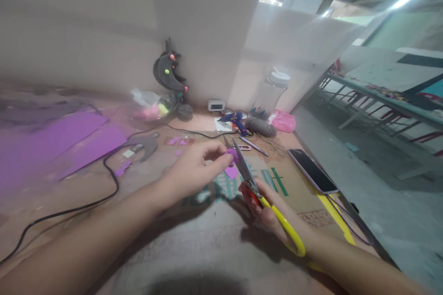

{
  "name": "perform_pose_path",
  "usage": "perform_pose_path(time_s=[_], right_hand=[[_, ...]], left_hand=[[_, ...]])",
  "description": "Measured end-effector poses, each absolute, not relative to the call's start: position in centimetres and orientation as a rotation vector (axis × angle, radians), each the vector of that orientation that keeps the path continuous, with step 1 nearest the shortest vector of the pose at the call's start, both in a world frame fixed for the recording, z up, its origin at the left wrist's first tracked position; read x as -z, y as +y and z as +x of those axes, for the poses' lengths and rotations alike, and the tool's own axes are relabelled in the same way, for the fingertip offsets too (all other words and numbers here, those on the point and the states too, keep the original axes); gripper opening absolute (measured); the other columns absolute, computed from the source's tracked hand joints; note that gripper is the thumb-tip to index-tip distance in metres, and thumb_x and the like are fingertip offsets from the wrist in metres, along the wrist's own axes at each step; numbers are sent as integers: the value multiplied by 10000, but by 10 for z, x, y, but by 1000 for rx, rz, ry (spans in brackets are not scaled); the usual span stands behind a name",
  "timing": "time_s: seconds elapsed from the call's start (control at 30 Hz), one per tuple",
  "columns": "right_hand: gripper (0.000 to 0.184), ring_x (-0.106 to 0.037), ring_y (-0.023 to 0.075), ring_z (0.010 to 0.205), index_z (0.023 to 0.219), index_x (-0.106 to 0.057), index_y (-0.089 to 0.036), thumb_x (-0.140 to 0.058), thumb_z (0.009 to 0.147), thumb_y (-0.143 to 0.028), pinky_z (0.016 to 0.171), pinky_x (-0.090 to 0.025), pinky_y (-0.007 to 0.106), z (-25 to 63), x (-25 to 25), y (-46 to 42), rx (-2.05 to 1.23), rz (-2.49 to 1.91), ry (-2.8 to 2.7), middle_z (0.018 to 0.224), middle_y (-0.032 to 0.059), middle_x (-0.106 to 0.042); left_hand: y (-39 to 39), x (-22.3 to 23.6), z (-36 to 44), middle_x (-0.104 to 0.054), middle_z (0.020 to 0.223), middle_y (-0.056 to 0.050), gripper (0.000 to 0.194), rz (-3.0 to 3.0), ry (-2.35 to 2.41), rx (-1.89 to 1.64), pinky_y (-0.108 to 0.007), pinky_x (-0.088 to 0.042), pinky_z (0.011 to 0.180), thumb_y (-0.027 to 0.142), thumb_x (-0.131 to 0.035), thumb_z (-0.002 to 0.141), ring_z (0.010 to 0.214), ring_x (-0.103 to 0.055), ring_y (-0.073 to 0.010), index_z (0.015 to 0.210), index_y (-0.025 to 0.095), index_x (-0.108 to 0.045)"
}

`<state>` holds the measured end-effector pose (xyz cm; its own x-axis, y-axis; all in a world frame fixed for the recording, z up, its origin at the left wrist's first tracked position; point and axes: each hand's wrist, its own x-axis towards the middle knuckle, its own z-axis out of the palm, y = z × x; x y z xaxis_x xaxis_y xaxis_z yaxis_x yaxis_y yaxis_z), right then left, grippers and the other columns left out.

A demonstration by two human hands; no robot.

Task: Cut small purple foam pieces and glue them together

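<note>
Between thumb and fingertips, my left hand (202,163) pinches a small piece of purple paper (232,153). My right hand (265,207) is wrapped round the yellow handles of a pair of scissors (246,168). The scissor blades point away from me, slightly parted, right at the purple piece; whether they touch it I cannot tell. Just below the blades another purple paper scrap (231,172) shows, over cardboard (297,193) printed with green characters. More purple scraps (178,142) lie beyond my left hand.
Large purple sheets (86,138) cover the left side, with a black cable (112,179) running past them. At the back stand a dark crescent-moon ornament (169,71), a blue glue gun (235,120), grey yarn (260,127) and a clear jar (270,94). A phone (312,171) lies near the right edge.
</note>
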<state>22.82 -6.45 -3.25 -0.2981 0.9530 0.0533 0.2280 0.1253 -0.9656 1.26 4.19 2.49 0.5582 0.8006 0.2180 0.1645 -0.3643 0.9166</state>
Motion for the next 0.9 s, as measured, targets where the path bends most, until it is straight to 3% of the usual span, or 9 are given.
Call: perform_pose_path(time_s=[0.33, 0.9], right_hand=[[780, -380, 158, 729, 1128, -565, -211, -461, 754, -889, 582, -342, 260, 231, 35, -64, -1179, -1215, -1678, 877, 24, -453], [729, -355, 135, 708, 1107, -550, -210, -519, 769, -855, 576, -305, 242, 232, 43, -63, -1185, -1194, -1631, 859, 7, -442]], left_hand=[[41, -29, 9, -649, 740, 8, 224, 1886, 790, -854, -241, -430, 635, 338, -583, 905, 719, -593, -142, 757, 174, -622], [40, -35, 7, -672, 745, 5, 272, 1959, 835, -829, -229, -429, 619, 361, -550, 921, 732, -609, -145, 745, 173, -637]])
